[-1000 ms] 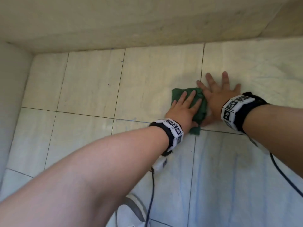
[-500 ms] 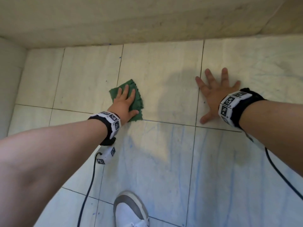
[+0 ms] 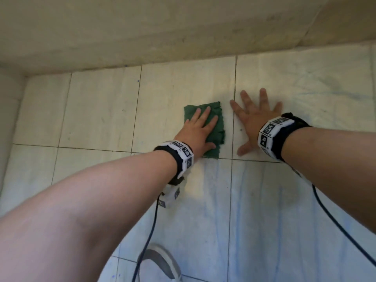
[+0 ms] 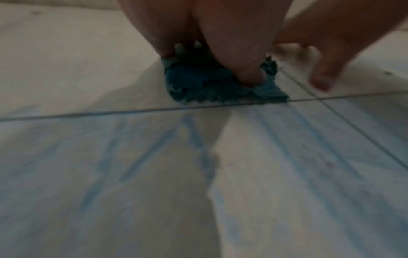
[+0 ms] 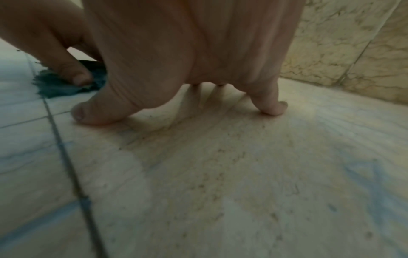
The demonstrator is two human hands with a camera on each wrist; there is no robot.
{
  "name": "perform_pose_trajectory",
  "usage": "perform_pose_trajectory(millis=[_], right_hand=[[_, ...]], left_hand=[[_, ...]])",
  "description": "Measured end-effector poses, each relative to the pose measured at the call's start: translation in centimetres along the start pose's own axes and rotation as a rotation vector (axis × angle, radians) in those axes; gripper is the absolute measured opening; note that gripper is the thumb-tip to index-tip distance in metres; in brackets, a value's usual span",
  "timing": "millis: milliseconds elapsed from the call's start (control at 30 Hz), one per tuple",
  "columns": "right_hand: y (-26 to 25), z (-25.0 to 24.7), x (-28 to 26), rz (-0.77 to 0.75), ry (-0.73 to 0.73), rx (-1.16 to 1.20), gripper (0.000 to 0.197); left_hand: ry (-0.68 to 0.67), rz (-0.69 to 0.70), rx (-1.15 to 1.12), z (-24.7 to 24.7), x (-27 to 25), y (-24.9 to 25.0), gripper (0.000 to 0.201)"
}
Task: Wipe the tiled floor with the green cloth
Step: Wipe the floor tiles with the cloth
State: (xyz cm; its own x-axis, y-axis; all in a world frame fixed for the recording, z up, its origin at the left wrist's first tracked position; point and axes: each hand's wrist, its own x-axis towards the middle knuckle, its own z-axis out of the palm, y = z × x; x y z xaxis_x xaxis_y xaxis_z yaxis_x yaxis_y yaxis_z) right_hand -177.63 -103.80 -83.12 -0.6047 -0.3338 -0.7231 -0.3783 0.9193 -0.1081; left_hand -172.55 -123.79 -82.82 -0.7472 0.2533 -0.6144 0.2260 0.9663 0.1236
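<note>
The green cloth lies flat on the pale tiled floor, just left of a grout line. My left hand presses on it with straight fingers, the thumb at the cloth's near edge. In the left wrist view the cloth bunches under my thumb. My right hand is spread flat on the bare tile right of the cloth, fingers apart, holding nothing. The right wrist view shows that hand propped on thumb and little finger, with the cloth at far left.
A beige wall runs along the far edge of the floor, with a corner at the left. Blue streaks mark the near tiles. A white shoe stands at the bottom. Black cables trail from both wristbands.
My left hand slid the cloth left, away from the right hand, then back to the right; it now sits beside the right hand again. The right hand stayed planted.
</note>
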Motion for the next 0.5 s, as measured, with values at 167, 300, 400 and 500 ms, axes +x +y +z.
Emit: perform_pose_trajectory(millis=[167, 300, 400, 500], right_hand=[[0.1, 0.0, 0.3, -0.002, 0.003, -0.005, 0.154], [0.2, 0.1, 0.6, -0.003, 0.005, -0.018, 0.155], [0.1, 0.1, 0.6, -0.005, 0.002, -0.021, 0.155], [0.2, -0.1, 0.5, -0.002, -0.003, 0.002, 0.156]], left_hand=[[0.064, -0.275, -0.158, 0.5, -2.5, -8.3, 0.088], [0.105, -0.403, -0.244, 0.7, -2.7, -11.2, 0.087], [0.126, -0.453, -0.25, -0.2, -1.0, -11.2, 0.086], [0.136, -0.461, -0.237, -1.7, 1.3, -10.6, 0.086]])
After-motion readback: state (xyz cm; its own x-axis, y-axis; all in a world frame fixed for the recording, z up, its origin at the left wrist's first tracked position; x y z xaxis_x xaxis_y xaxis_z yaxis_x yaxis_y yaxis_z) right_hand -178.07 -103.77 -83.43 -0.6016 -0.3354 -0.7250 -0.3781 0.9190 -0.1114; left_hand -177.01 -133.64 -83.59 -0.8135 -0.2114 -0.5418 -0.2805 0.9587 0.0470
